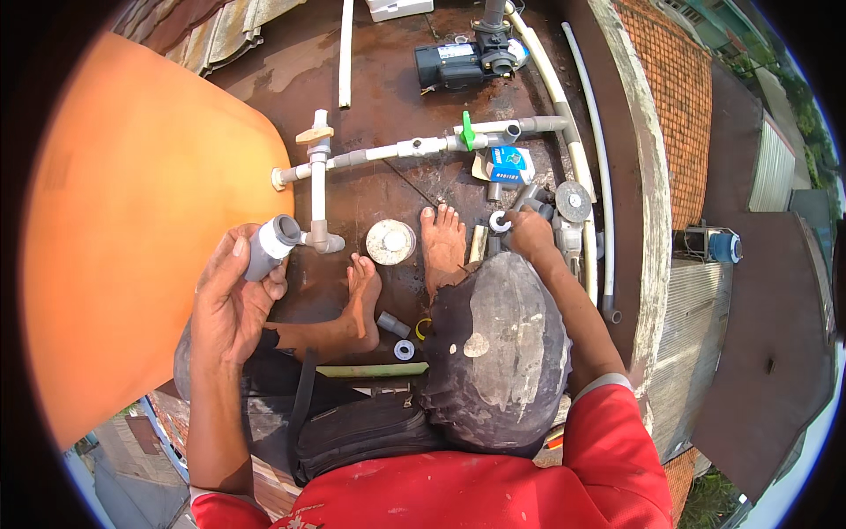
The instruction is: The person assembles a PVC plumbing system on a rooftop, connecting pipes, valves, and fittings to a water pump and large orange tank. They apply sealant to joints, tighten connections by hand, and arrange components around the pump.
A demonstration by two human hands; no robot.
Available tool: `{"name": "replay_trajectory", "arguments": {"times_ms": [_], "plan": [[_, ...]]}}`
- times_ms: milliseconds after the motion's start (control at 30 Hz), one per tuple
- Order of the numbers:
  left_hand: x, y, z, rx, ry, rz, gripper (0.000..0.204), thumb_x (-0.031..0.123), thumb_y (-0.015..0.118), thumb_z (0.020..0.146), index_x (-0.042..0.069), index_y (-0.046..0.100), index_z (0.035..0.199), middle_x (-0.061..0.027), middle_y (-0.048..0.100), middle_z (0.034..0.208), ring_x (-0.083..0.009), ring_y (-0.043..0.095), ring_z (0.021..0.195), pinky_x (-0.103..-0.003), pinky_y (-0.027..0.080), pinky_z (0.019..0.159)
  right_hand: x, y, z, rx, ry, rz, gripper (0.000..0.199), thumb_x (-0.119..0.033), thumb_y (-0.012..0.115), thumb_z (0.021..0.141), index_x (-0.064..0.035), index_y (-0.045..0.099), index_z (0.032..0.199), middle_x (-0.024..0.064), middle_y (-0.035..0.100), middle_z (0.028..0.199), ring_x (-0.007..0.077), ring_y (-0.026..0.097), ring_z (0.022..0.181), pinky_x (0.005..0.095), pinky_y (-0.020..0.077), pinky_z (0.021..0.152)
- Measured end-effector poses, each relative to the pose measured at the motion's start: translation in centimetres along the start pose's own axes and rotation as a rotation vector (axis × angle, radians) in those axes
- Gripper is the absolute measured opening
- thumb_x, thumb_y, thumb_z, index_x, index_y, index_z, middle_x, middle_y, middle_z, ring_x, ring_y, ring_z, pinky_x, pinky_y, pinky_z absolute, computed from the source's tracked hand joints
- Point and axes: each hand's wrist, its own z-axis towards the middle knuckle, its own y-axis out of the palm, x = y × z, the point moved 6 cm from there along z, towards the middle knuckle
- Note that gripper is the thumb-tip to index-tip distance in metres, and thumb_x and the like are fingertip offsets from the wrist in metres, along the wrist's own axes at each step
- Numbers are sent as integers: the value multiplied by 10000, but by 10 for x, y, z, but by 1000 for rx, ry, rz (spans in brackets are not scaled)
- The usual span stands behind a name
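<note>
My left hand (231, 295) holds a grey plastic pipe fitting (270, 247) up beside a large orange tank (132, 229). My right hand (529, 231) reaches down to a cluster of grey fittings (533, 198) and closes on a small white roll of tape (499, 221). A white and grey pipe assembly (388, 152) with a green-handled valve (467, 130) and a cream-handled valve (315, 134) runs from the tank across the brown rooftop. My bare feet (441, 238) rest beside a round white cap (390, 242).
A dark water pump (467, 62) sits at the back, with long white pipes (582, 132) along the parapet (648, 203). A blue and white carton (509, 164), loose couplings (394, 324), a tape roll (404, 350) and a black bag (361, 428) lie near me.
</note>
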Motion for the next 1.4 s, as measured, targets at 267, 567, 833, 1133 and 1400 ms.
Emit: {"name": "replay_trajectory", "arguments": {"times_ms": [267,567,833,1133,1400], "plan": [[-16,17,19,-50,-118,-53,500,284,719,1123,-19,571,1492,-155,699,1287,-240,724,1039,-386,633,916,-10,35,4,-127,-43,-100,196,-160,739,950,-123,864,1097,206,697,1322,401,687,1251,502,586,1076],[-39,73,17,-504,-111,-173,671,306,690,1111,-51,446,1624,-226,678,1357,-316,708,1209,-498,588,1049,-111,-240,-38,-172,-178,915,266,-189,824,1037,62,763,1100,71,751,898,147,737,768,310,600,716],[-6,119,-11,-538,78,-154,505,85,875,948,0,617,1374,-97,688,1110,-148,665,966,-340,537,815,-222,-355,-100,-193,-318,894,286,-167,850,1032,59,777,1193,68,790,1029,146,765,865,307,649,795],[28,80,4,-187,530,165,333,28,909,941,19,706,1204,-61,809,1111,-107,754,1060,-295,627,950,-299,-331,-127,-49,-510,560,273,-118,846,1004,64,769,1192,138,711,1077,233,748,919,382,603,798],[23,43,15,-10,535,220,285,59,903,919,19,689,1102,-28,766,948,-96,728,854,-302,608,763,-325,-319,-123,23,-533,493,308,-231,872,983,59,769,1010,185,758,1174,271,741,917,425,585,818]]}}
